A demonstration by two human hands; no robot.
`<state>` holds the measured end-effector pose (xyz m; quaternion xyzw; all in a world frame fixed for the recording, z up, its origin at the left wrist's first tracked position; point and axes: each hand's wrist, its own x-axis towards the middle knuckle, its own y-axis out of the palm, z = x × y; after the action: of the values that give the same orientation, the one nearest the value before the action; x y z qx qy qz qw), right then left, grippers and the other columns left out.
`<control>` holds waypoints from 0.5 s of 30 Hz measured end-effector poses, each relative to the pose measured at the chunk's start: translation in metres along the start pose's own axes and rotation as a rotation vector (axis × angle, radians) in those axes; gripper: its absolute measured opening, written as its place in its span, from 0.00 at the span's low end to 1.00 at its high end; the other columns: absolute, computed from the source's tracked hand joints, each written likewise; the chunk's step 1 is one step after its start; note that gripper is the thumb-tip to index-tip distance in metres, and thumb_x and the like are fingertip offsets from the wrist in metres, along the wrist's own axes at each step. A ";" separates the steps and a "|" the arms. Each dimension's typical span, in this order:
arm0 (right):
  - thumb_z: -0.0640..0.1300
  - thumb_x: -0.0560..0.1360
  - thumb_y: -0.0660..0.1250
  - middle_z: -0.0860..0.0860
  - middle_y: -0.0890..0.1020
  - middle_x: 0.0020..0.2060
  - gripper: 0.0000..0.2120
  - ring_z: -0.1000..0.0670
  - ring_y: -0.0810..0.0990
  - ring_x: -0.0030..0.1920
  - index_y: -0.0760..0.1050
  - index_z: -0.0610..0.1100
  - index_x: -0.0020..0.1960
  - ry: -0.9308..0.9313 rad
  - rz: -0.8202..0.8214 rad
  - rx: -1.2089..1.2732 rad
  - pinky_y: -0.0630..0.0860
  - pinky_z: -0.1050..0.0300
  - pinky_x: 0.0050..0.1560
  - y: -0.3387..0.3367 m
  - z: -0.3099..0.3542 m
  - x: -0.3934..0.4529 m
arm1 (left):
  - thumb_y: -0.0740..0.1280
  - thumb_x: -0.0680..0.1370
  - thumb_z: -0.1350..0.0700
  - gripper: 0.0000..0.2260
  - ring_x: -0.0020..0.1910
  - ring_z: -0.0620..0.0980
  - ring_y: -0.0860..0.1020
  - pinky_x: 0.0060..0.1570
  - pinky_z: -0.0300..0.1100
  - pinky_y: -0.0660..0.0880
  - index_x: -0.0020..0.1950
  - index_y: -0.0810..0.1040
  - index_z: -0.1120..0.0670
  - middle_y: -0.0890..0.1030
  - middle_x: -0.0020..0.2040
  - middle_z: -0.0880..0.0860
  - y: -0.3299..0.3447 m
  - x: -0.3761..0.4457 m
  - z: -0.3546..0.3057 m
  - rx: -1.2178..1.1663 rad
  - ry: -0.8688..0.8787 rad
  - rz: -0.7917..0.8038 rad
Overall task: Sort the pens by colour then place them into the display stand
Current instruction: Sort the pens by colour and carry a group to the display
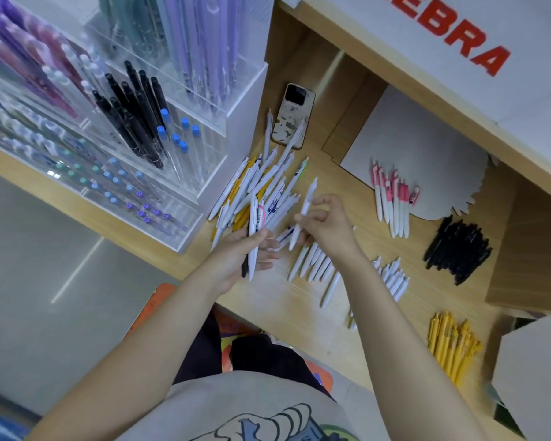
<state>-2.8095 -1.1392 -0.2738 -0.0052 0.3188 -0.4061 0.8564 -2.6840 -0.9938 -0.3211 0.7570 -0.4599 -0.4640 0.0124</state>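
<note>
Your left hand [236, 253] is gripping a small bundle of pens [253, 237] — white barrels beside a dark one — while your right hand [326, 222] is pinching a single white pen [303, 214] between thumb and fingertips. Just beyond both hands the unsorted pile [261, 186] is lying on the wooden counter [299, 300], with sorted white [314, 262], pink [392, 198], black [458, 249] and yellow [452, 342] groups spreading rightward. Farther back, the clear display stand [140, 122] is standing at the left.

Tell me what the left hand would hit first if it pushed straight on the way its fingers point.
Probably the right hand, which holds a white pen just beyond the left hand fingers. Depth is unclear, so it might pass beneath.
</note>
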 end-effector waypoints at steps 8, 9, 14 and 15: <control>0.42 0.81 0.64 0.39 0.84 0.39 0.11 0.46 0.83 0.32 0.79 0.34 0.49 0.062 0.214 0.038 0.81 0.55 0.35 0.005 0.004 -0.012 | 0.72 0.76 0.54 0.15 0.47 0.54 0.84 0.44 0.46 0.81 0.61 0.80 0.57 0.84 0.49 0.56 0.013 0.002 0.004 -0.012 -0.011 0.029; 0.42 0.81 0.65 0.39 0.84 0.39 0.11 0.46 0.83 0.32 0.80 0.33 0.49 0.058 0.215 -0.003 0.82 0.55 0.36 0.004 0.005 -0.009 | 0.71 0.77 0.56 0.13 0.44 0.53 0.84 0.42 0.44 0.81 0.60 0.79 0.57 0.83 0.47 0.56 0.011 0.003 0.005 0.008 -0.005 0.019; 0.40 0.77 0.70 0.48 0.83 0.39 0.07 0.49 0.81 0.33 0.80 0.36 0.51 0.007 0.003 -0.135 0.81 0.48 0.40 0.006 -0.001 0.013 | 0.68 0.80 0.59 0.08 0.43 0.53 0.84 0.48 0.46 0.82 0.59 0.79 0.56 0.85 0.46 0.54 0.000 0.001 0.007 0.036 0.021 -0.015; 0.41 0.75 0.71 0.49 0.82 0.44 0.10 0.49 0.81 0.39 0.79 0.39 0.55 -0.010 -0.053 -0.185 0.81 0.48 0.44 0.007 -0.001 0.021 | 0.67 0.80 0.59 0.08 0.46 0.54 0.85 0.51 0.48 0.82 0.59 0.79 0.56 0.85 0.47 0.54 -0.002 -0.001 0.007 0.034 0.022 -0.019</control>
<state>-2.7960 -1.1487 -0.2880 -0.0950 0.3503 -0.3975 0.8427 -2.6881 -0.9893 -0.3255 0.7664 -0.4606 -0.4477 0.0001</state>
